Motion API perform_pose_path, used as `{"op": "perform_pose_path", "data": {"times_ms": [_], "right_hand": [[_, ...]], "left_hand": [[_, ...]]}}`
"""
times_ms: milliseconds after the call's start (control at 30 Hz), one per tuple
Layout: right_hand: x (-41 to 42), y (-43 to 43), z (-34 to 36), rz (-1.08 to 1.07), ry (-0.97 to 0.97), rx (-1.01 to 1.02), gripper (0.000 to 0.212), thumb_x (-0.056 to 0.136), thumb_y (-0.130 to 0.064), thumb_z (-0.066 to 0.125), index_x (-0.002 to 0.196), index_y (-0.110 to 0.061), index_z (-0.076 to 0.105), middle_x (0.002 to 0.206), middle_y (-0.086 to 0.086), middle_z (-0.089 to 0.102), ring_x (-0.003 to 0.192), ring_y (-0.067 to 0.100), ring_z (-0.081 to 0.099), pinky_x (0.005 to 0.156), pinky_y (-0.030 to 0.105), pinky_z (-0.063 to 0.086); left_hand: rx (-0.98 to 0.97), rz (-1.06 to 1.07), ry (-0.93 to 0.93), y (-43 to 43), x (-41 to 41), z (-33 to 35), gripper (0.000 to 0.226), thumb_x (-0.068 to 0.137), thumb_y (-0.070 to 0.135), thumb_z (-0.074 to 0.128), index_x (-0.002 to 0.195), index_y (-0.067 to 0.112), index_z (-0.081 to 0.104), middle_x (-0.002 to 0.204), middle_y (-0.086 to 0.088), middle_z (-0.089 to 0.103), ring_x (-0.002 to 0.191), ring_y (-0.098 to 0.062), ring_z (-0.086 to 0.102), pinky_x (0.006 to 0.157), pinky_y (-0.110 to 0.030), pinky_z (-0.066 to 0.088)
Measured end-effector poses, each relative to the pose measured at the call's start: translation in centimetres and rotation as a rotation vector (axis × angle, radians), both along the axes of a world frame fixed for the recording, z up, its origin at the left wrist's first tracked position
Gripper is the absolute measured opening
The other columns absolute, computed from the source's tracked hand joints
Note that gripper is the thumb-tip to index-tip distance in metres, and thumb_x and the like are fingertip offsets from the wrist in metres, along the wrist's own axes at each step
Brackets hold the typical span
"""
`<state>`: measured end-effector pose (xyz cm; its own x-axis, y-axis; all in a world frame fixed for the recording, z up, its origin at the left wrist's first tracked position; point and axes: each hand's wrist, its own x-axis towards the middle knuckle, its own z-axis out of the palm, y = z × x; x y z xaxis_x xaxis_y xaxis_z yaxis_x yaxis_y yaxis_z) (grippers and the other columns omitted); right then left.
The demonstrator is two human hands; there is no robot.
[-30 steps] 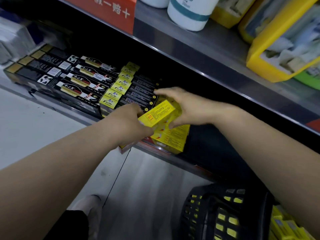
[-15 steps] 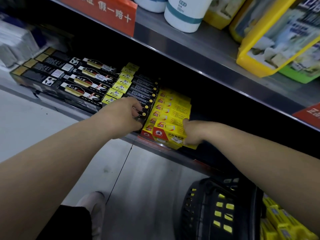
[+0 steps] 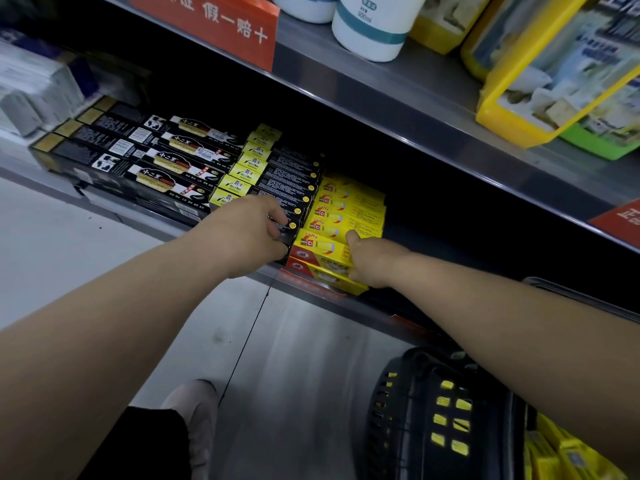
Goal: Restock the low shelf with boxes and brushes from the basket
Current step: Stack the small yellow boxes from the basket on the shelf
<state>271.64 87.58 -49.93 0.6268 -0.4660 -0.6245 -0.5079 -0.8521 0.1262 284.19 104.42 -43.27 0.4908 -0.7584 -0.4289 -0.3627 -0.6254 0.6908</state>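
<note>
From the head camera, both bare forearms reach down to the low shelf (image 3: 375, 315), a grey metal ledge with a red strip along its lip. The left hand (image 3: 249, 233) has its fingers curled over the near end of the front black carton (image 3: 294, 226), one of a row of slim black cartons (image 3: 284, 181) with yellow-green ends and small round yellow dots. The right hand (image 3: 367, 261) pinches the front yellow box (image 3: 318, 247), with the thumb lying on top and the fingers wrapped round its right end. That box sits at the shelf edge on top of another one like it, touching the black row on its left. Behind it, more yellow boxes (image 3: 349, 207) lie flat in a tight row, made of glossy card with red print. To the right of them the shelf falls into darkness.

Further left are long black boxes (image 3: 149, 157), laid side by side with white and gold labels. Beyond those are blurred white packs (image 3: 31, 84).

The upper shelf (image 3: 398, 109) overhangs the hands, its brushed metal front carrying a red sign (image 3: 221, 26) with white characters. On it stand a rounded white bottle (image 3: 374, 26) with a teal band and a yellow-framed package (image 3: 554, 74).

Lower right, under the right forearm, stands the basket (image 3: 433, 410), black plastic with slotted walls. Boxed yellow stock (image 3: 568, 459) shows through the slots and just beside it. The floor (image 3: 294, 358) is pale smooth tile with a dark seam, and a light shoe (image 3: 197, 407) rests on it.
</note>
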Motion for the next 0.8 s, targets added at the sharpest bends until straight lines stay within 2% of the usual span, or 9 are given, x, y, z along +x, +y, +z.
{"op": "perform_pose_path", "data": {"times_ms": [167,333,400,467,567,633,700,800], "right_hand": [[0.0,0.1,0.6,0.018,0.017,0.033,0.063,0.090,-0.024,0.058,0.138,-0.006,0.020,0.070,0.003,0.046,0.063,0.018,0.047,0.044,0.028,0.034],[-0.1,0.1,1.4,0.002,0.069,0.049,0.079,0.085,-0.030,0.067,0.140,-0.003,0.018,0.106,0.015,0.060,0.089,0.027,0.056,0.065,0.032,0.043],[-0.1,0.1,1.8,0.001,0.105,0.038,0.086,0.082,-0.027,0.071,0.142,-0.003,0.015,0.117,0.017,0.058,0.101,0.030,0.058,0.068,0.032,0.043],[-0.4,-0.1,3.0,0.011,0.097,0.026,0.085,0.079,-0.022,0.074,0.142,-0.007,0.020,0.121,0.016,0.057,0.105,0.030,0.057,0.069,0.029,0.041],[-1.5,-0.2,6.6,0.001,-0.111,0.037,0.063,0.079,-0.019,0.073,0.132,-0.011,0.041,0.119,0.011,0.059,0.106,0.027,0.057,0.071,0.024,0.038],[-3.2,0.0,9.4,-0.066,-0.332,0.129,0.048,0.077,-0.017,0.073,0.120,-0.012,0.052,0.106,0.006,0.062,0.101,0.023,0.060,0.075,0.023,0.041],[-6.2,0.6,12.4,-0.163,-0.549,0.239,0.037,0.076,-0.012,0.073,0.109,-0.013,0.059,0.094,0.000,0.061,0.091,0.019,0.063,0.080,0.027,0.049],[-12.1,1.5,16.0,-0.252,-0.752,0.337,0.027,0.077,-0.005,0.072,0.099,-0.018,0.062,0.090,-0.003,0.063,0.081,0.010,0.064,0.071,0.015,0.050]], "left_hand": [[-0.018,-0.028,-0.024,0.1,-0.6,0.5,0.030,0.084,0.020,0.067,0.112,0.021,0.057,0.094,0.008,0.059,0.093,-0.015,0.061,0.065,-0.024,0.050],[-0.050,-0.080,-0.035,0.0,-2.2,1.2,0.028,0.084,0.022,0.067,0.110,0.022,0.057,0.097,0.006,0.062,0.092,-0.014,0.061,0.070,-0.025,0.049],[-0.060,-0.119,-0.033,-0.1,-3.0,1.7,0.028,0.084,0.021,0.066,0.111,0.021,0.057,0.100,0.005,0.063,0.092,-0.015,0.062,0.075,-0.028,0.051],[-0.101,-0.174,-0.041,-0.3,-4.0,2.3,0.029,0.084,0.021,0.066,0.111,0.022,0.057,0.103,0.004,0.062,0.092,-0.015,0.062,0.080,-0.030,0.052],[-0.205,-0.253,-0.034,-0.7,-6.5,3.5,0.026,0.083,0.022,0.067,0.107,0.025,0.058,0.100,0.007,0.061,0.091,-0.013,0.062,0.080,-0.032,0.053],[-0.268,-0.336,-0.044,-1.2,-8.5,4.4,0.023,0.083,0.024,0.067,0.105,0.025,0.060,0.099,0.009,0.062,0.091,-0.011,0.061,0.081,-0.030,0.051],[-0.319,-0.421,-0.084,-1.7,-10.4,5.2,0.022,0.083,0.028,0.067,0.103,0.025,0.062,0.098,0.011,0.064,0.091,-0.006,0.060,0.081,-0.020,0.047],[-0.391,-0.526,-0.144,-2.1,-13.4,6.5,0.018,0.083,0.032,0.066,0.100,0.028,0.063,0.093,0.016,0.063,0.089,0.004,0.056,0.078,-0.012,0.042]]}}
